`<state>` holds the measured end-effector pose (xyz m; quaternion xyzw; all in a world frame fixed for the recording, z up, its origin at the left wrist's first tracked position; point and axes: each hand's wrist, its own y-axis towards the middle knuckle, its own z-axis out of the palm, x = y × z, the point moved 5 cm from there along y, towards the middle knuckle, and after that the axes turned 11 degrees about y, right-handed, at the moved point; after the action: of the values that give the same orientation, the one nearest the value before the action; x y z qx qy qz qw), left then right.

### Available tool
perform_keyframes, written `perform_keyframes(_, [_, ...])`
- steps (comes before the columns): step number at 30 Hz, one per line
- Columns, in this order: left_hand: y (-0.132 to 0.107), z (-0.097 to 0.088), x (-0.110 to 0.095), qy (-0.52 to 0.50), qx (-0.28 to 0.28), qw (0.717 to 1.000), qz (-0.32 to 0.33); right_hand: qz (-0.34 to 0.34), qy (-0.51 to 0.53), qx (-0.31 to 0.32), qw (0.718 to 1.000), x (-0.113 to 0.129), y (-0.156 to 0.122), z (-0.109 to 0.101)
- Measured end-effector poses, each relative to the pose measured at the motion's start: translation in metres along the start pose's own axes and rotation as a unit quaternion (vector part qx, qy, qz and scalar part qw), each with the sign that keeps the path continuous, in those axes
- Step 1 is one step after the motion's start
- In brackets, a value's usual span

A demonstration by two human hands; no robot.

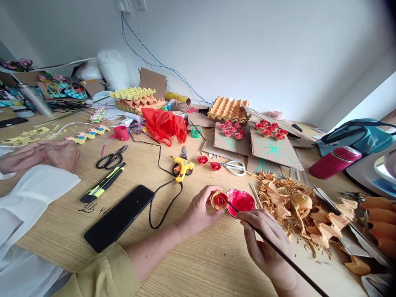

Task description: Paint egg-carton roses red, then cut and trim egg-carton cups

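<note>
My left hand [201, 208] is closed around a small egg-carton rose [219, 200], orange outside with red paint on its inner petals. My right hand [262, 241] grips a thin black paintbrush [278, 251] like a pen, and the brush tip touches the rose. Just behind the rose lies a shallow dish of red paint [241, 201]. Both hands hover low over the wooden table [192, 264] near its front edge.
A black phone [119, 217], utility knife [103, 183], black scissors [111, 159] and a yellow glue gun [182, 167] lie to the left. Carton scraps [297, 206] pile on the right. Painted roses [235, 130] sit on cardboard behind. Another person's hands [40, 154] rest at far left.
</note>
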<state>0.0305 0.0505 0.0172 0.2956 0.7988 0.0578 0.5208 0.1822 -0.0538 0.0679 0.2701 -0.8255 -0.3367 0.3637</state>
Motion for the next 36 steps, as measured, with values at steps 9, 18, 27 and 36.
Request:
perform_keyframes(9, [-0.002, 0.000, 0.010, 0.014, -0.005, 1.000, 0.010, 0.030, -0.105, -0.061, 0.992, -0.015, 0.002, -0.017])
perform_keyframes(18, [-0.002, -0.002, 0.005, 0.051, -0.006, 0.998, 0.036, 0.095, -0.140, -0.049, 0.984, -0.029, 0.000, -0.010])
perform_keyframes(27, [-0.002, -0.001, -0.002, 0.060, 0.004, 0.996, 0.068, 0.136, -0.033, -0.181, 0.973, -0.022, -0.016, -0.025])
perform_keyframes(36, [-0.004, 0.001, -0.007, 0.053, 0.034, 0.995, 0.073, 0.113, -0.002, -0.132, 0.985, -0.018, -0.009, -0.016])
